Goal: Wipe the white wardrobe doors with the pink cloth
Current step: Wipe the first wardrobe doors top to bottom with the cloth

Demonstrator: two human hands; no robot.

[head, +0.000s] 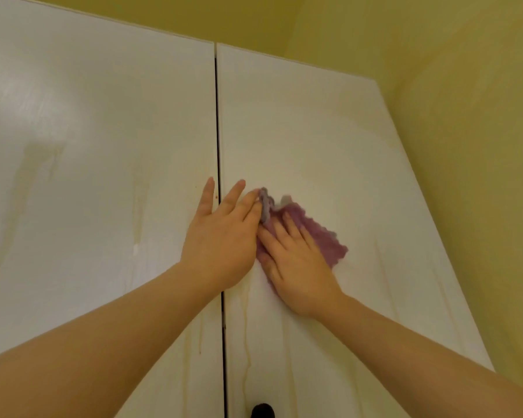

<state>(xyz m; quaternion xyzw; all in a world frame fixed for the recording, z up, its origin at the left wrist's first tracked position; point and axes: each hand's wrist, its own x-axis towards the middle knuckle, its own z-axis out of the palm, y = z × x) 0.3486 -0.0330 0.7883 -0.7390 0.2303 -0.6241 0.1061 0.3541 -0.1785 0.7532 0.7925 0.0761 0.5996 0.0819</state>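
Two white wardrobe doors fill the view: the left door [88, 152] and the right door [308, 131], split by a dark vertical gap [218, 131]. The pink cloth [326, 236] lies flat against the right door near the gap. My right hand [296, 263] presses on the cloth with straight fingers. My left hand [221, 236] spans the gap, its thumb and forefinger pinching the cloth's upper grey-edged corner [264, 203]. Yellowish drip streaks [139, 206] run down the left door and below my hands.
Yellow walls [450, 116] stand above and to the right of the wardrobe. A dark round knob [262, 411] shows at the bottom edge on the right door. The right door's outer edge runs diagonally down the right side.
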